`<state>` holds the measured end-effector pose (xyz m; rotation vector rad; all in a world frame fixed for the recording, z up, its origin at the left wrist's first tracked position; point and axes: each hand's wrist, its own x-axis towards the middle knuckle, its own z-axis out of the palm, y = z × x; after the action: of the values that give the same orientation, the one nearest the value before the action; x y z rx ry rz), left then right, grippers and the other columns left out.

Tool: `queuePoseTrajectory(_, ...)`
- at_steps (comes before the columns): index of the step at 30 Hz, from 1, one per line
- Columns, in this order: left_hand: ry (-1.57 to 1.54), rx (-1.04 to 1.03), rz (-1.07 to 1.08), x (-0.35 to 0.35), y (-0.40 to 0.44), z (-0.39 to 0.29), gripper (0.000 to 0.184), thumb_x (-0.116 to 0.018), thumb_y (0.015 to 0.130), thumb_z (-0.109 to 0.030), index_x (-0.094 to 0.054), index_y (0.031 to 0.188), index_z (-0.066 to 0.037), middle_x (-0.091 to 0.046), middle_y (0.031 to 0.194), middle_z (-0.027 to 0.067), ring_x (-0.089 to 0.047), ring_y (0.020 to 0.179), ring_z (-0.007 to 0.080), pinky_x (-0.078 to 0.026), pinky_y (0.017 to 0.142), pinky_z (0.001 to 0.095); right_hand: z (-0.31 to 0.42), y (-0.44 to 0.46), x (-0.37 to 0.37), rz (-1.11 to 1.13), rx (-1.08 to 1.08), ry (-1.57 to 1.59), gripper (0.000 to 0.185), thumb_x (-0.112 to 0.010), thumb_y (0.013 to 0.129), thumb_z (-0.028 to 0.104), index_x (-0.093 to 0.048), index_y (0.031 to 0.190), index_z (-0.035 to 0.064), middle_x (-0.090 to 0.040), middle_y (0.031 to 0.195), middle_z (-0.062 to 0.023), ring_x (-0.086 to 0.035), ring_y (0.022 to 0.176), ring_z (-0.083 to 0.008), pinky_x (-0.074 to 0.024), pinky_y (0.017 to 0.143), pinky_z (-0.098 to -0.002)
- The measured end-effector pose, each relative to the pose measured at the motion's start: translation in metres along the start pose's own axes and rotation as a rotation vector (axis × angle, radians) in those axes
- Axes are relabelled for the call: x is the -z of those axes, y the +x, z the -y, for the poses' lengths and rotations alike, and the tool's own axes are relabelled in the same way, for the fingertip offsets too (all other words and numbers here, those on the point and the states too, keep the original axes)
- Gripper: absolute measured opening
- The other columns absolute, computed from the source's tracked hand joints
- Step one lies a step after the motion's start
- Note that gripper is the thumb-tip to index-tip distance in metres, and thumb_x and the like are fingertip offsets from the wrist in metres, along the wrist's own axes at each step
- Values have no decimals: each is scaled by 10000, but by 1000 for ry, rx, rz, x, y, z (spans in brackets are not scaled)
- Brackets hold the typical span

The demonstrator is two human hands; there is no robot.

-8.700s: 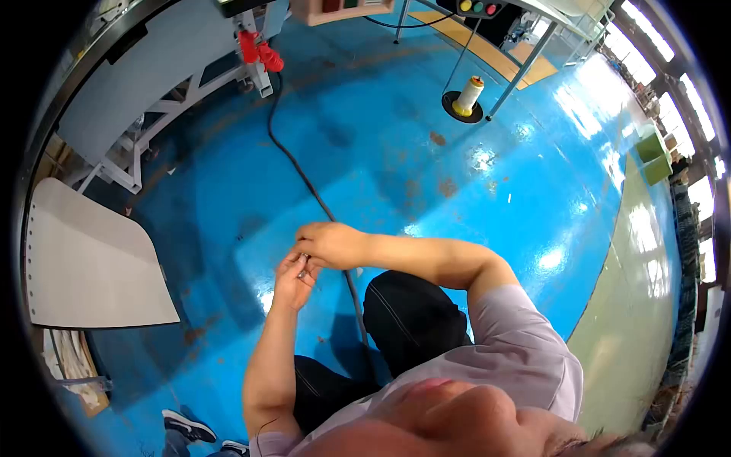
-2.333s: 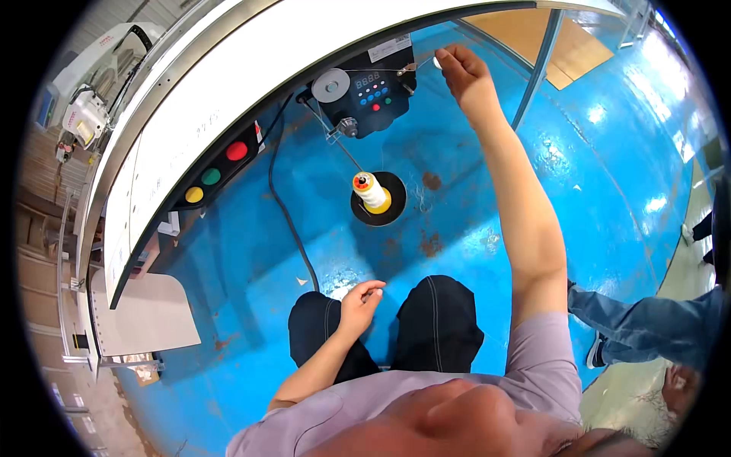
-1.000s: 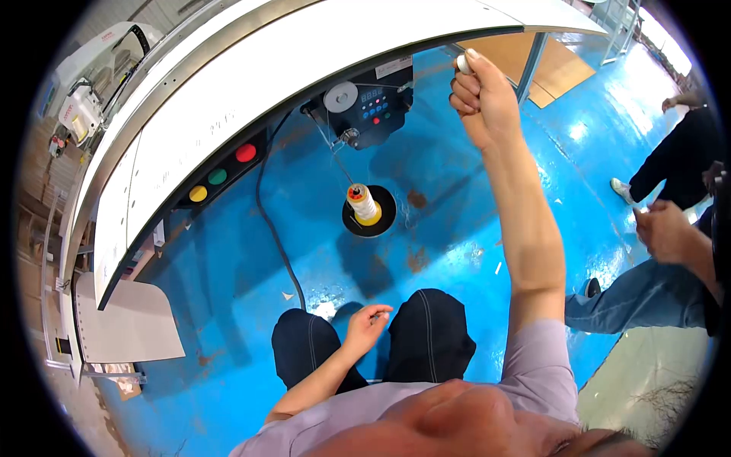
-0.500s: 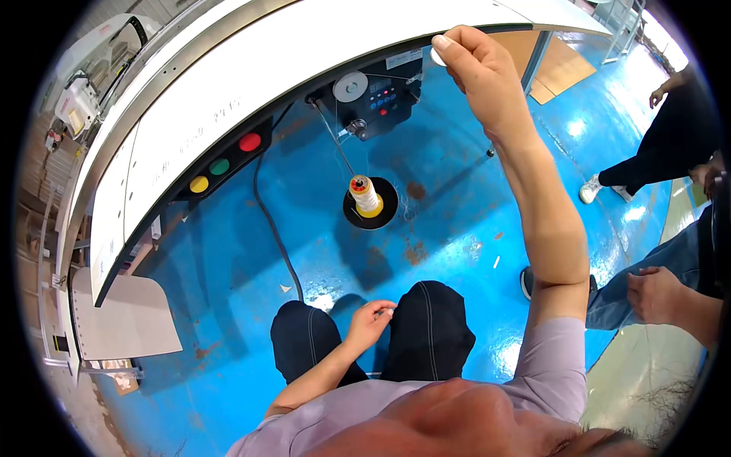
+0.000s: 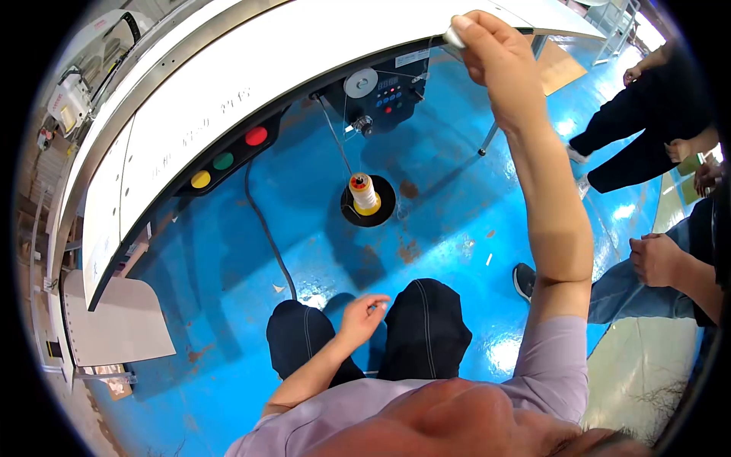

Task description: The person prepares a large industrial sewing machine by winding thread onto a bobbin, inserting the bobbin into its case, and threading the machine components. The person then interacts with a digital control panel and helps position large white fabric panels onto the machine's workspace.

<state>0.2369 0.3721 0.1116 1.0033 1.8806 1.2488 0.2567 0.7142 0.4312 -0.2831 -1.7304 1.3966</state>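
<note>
My right hand (image 5: 509,68) is raised at the table edge, thumb and fingertips pinching a small white disc (image 5: 454,37). A thin thread runs near it. My left hand (image 5: 361,320) is low between my knees, fingers curled together round something small and dark, mostly hidden. Under the tabletop hangs a black control box (image 5: 392,99) with lit buttons and a grey wheel (image 5: 361,83) at its side. On the floor below, a white thread cone (image 5: 364,194) with a yellow base stands upright on a black round stand (image 5: 381,217).
A curved white tabletop (image 5: 190,99) spans the upper left, with red, green and yellow buttons (image 5: 223,161) under its edge. A dark cable (image 5: 266,228) crosses the floor. Other people's hands (image 5: 659,259) and legs are at the right. A beige panel (image 5: 118,324) sits at left.
My right hand, with the white disc, has risen slightly and moved right since half a second ago. My left hand has shifted slightly left. The people at the right have moved.
</note>
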Motion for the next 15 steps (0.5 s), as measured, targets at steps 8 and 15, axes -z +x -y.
queuePoseTrajectory(8, 79, -398, -510, 88, 73, -125, 221, -668, 869, -85, -671, 1086, -45, -638, 950, 45, -473, 636, 77, -378, 562, 233, -8, 0, 10, 0, 35, 88, 235, -580, 985, 282, -628, 895, 71, -345, 606, 100, -251, 515, -3, -177, 471, -200)
queuePoseTrajectory(15, -203, -367, -491, 82, 147, -191, 313, -658, 894, -118, -624, 1184, -4, -602, 819, 30, -502, 635, 65, -427, 584, 254, -12, -4, 11, -29, -29, 163, 226, -581, 992, 267, -627, 932, 54, -348, 614, 88, -253, 509, -9, -186, 467, -195)
